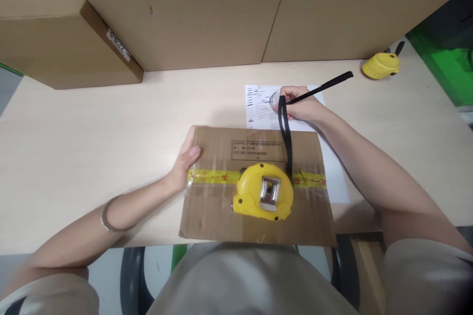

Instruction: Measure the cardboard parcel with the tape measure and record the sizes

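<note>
A flat cardboard box sealed with yellow tape lies at the table's near edge. A yellow tape measure with a metal clip rests on top of it. The measure's black strap runs up to my right hand. That hand is closed round a black pen, tip on a white sheet with handwritten lines just beyond the box. My left hand grips the box's left edge, thumb on top.
Large cardboard boxes stand along the back of the pale table; another box sits at the back left. A second yellow tape measure lies at the back right. Green surface at far right.
</note>
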`<state>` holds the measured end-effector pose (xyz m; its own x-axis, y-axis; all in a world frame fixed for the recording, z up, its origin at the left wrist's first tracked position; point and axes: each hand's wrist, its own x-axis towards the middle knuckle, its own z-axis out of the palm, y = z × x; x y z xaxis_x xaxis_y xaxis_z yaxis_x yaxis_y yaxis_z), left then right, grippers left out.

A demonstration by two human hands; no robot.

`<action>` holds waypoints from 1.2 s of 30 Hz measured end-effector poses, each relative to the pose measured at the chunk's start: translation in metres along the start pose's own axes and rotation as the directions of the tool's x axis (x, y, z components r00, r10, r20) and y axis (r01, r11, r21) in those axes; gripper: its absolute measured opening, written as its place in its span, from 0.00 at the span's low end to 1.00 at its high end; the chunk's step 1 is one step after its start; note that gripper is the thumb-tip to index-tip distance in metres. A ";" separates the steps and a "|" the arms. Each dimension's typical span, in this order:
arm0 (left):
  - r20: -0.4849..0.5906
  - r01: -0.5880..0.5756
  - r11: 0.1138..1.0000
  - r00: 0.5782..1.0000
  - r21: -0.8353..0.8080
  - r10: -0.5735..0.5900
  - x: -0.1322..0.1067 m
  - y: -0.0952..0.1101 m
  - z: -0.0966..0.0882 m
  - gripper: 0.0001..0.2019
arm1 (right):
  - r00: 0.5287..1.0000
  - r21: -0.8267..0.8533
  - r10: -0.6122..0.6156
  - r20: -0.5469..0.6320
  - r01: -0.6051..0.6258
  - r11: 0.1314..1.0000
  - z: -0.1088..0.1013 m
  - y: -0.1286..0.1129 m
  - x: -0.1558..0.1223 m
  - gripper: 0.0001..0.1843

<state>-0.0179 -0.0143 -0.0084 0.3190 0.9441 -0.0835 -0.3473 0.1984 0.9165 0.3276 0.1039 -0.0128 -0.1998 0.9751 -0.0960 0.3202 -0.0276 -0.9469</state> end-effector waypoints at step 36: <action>0.002 -0.117 0.993 0.993 0.031 0.117 0.002 -0.004 0.006 0.25 | 0.986 -0.857 0.011 -0.168 -0.152 0.492 -0.003 -0.079 -0.040 0.20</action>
<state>-0.0110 -0.0148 -0.0098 0.2782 0.9602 0.0255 -0.3546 0.0780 0.9318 0.3129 0.0678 0.0669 -0.0379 0.9979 -0.0530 0.9817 0.0273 -0.1884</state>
